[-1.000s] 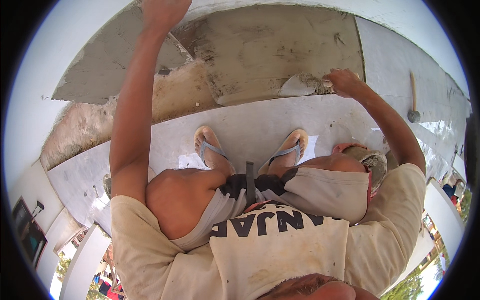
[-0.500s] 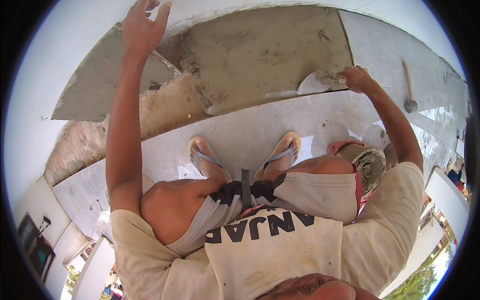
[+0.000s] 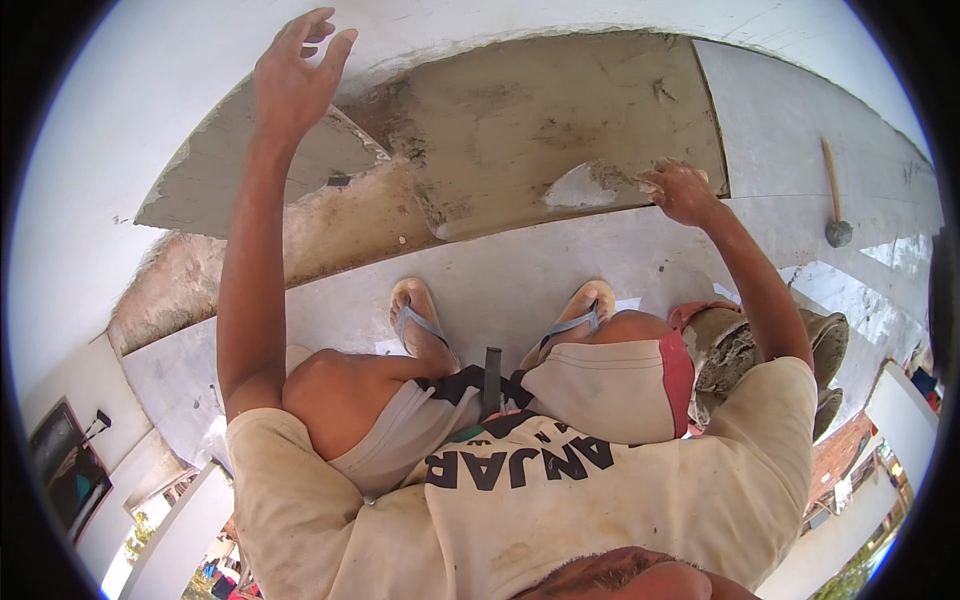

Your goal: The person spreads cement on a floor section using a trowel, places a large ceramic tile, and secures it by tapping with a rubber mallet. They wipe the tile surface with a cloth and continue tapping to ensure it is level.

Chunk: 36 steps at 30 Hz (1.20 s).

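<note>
The right hand's (image 3: pixel 680 192) grip is clenched around the handle of a mortar-smeared, pale-bladed metal trowel (image 3: pixel 583 187), at the near right of the flat grey-brown mortar bed (image 3: pixel 560 110). The left hand's (image 3: pixel 298 85) grip is released, left of the bed, by a tilted grey mortar-coated slab (image 3: pixel 210 180). A tilted blade could gouge the bed; overshooting its near edge could smear the smooth grey tiles (image 3: pixel 500 250). Room opens rightward of the bed; the slab crowds its left.

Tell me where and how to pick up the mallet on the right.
Best by the wooden handle, mid-length, probably from above and the left, with the right hand once it's free of the trowel: the handle is slim, uncovered and points forward, the bulky dark head at its near end.
</note>
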{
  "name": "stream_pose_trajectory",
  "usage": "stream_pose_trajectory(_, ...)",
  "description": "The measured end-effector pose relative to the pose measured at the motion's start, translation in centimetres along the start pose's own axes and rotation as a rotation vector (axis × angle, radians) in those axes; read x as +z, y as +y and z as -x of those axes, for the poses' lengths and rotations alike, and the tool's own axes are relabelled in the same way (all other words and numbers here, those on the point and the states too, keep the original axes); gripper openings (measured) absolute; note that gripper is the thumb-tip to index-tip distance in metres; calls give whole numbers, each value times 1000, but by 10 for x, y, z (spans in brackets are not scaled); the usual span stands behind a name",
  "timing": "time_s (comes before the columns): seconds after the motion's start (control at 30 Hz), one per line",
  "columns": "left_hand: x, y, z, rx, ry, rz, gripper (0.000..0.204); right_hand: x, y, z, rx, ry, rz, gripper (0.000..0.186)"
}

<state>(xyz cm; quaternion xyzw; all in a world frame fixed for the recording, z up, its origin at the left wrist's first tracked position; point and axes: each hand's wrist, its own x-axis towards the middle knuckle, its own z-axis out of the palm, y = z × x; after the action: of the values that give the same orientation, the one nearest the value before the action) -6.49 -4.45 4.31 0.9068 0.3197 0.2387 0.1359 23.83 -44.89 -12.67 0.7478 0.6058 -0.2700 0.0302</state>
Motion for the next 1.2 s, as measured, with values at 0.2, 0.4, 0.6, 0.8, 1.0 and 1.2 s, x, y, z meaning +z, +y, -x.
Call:
stream_pose_trajectory(0.2,-36,-21,35,-45,25,-18,43,-17,-28,-4,210,121,8,42)
stream_pose_trajectory(0.4,-98,-96,103,-348,240,-72,37,-56,-8,111,499,358,-400,42)
stream_pose_trajectory(0.6,-161,-251,137,-629,738,-164,41,-31,-9,315,791,437,-285,42)
stream_pose_trajectory(0.8,-206,-398,159,-938,799,-31,51,-25,-80,408,1134,294,-833,17)
stream_pose_trajectory(1.0,-181,-441,147,-970,799,51,64,12,-102,475,1458,25,-882,19)
stream_pose_trajectory(1.2,-185,-449,147,-966,833,303,69,5,-97,381,1238,-198,-143,40)
